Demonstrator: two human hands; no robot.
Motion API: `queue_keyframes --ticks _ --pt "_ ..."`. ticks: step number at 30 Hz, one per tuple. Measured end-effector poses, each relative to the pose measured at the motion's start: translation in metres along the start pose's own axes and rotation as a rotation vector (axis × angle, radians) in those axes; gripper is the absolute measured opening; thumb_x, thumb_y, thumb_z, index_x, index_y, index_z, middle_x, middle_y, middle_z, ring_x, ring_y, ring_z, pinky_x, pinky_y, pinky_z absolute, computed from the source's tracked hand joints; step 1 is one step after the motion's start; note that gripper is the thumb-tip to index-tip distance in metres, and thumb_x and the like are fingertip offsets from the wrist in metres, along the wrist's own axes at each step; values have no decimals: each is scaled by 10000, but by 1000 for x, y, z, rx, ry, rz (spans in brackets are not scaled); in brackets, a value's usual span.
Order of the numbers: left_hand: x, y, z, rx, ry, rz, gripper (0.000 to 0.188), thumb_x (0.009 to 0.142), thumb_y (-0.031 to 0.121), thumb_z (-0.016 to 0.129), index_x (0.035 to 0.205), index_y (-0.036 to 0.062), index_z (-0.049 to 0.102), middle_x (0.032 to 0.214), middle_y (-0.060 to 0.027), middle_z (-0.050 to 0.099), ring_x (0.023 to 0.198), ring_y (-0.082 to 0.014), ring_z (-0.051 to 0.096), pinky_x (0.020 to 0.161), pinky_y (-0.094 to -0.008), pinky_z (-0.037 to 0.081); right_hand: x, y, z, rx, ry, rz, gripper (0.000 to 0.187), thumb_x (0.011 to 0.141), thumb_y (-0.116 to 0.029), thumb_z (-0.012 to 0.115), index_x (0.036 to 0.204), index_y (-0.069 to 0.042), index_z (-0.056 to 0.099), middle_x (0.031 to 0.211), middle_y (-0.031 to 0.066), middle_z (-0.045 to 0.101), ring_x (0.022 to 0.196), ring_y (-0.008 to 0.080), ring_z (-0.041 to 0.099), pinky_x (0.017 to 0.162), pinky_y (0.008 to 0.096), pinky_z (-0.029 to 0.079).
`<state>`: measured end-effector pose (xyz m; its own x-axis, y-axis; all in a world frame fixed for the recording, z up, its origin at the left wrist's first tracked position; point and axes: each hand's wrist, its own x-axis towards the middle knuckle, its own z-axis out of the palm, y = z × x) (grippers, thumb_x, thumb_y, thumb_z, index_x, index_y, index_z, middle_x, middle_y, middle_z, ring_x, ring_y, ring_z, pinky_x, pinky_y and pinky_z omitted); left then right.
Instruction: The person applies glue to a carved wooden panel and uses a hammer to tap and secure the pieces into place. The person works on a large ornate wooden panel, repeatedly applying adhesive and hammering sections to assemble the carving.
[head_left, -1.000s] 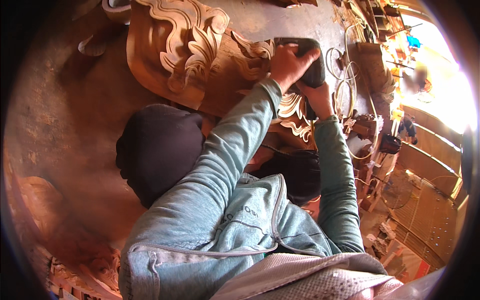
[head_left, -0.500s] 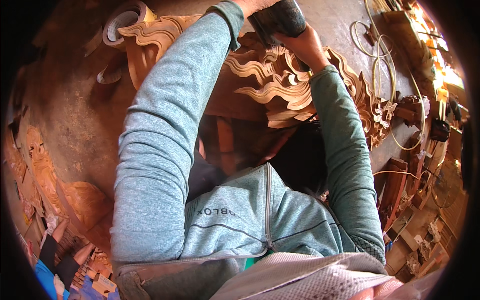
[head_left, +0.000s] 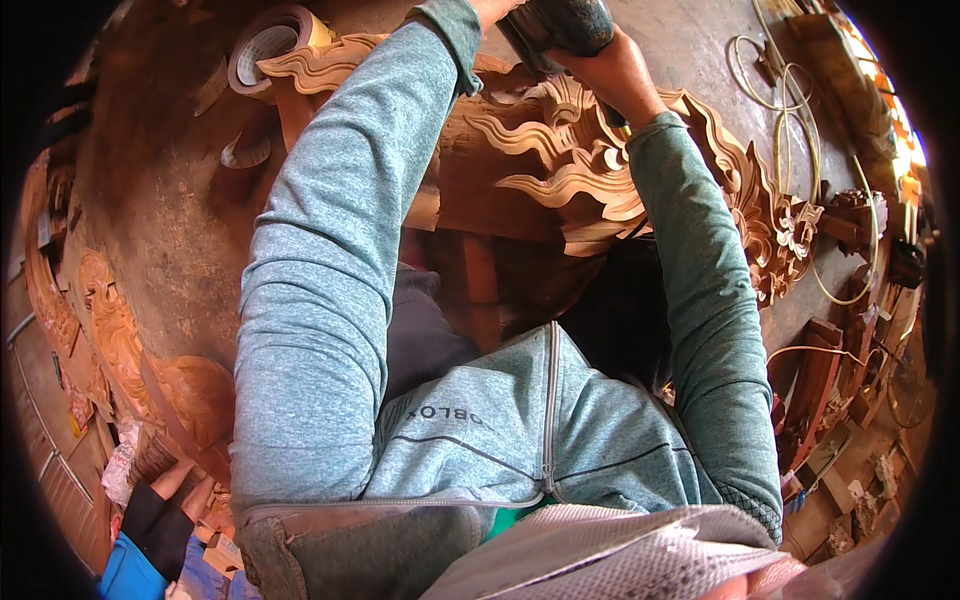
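Observation:
A dark, rounded-body power tool [head_left: 565,30] is at the top edge, over a carved wooden panel [head_left: 560,185] with flowing, flame-like curls. My right hand [head_left: 622,78] is closed around the tool's near end. Beside the tool's far side is my left hand [head_left: 492,12], mostly cut off by the picture's edge, so its fingers do not show. The tool's working end is hidden, and its exact kind cannot be made out. My left sleeve covers part of the panel.
A roll of tape [head_left: 268,50] lies by the panel's left end, near a curled strip [head_left: 245,150]. A pale hose [head_left: 785,120] loops at the right. More carved wood [head_left: 120,325] lies at the left. At lower left is another person's arm [head_left: 165,500]. Wood pieces [head_left: 820,390] crowd the right.
The whole view has shifted slightly, so the panel and tape roll appear farther right. The tool sits a little higher in the picture, and less of my left hand shows.

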<state>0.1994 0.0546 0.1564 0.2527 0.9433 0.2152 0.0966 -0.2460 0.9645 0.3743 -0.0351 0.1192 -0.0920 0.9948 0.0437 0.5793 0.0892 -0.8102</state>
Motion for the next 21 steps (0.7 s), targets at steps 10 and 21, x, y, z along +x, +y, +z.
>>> queue_keyframes --ticks 10,21 --pt "-33 8 -37 -56 42 -122 407 898 382 728 859 -23 728 774 -24 687 684 -109 597 650 -278 482 -8 -24 30 38 -71 -102 506 753 -294 855 1130 -10 672 970 109 738 899 194 699 833 358 545" --pt "-53 43 -80 -161 98 -323 352 912 344 710 780 18 714 703 -37 676 582 -142 617 578 -285 484 8 -57 68 208 -173 -88 483 752 -244 841 1133 -12 656 884 75 700 752 143 653 688 309 535"
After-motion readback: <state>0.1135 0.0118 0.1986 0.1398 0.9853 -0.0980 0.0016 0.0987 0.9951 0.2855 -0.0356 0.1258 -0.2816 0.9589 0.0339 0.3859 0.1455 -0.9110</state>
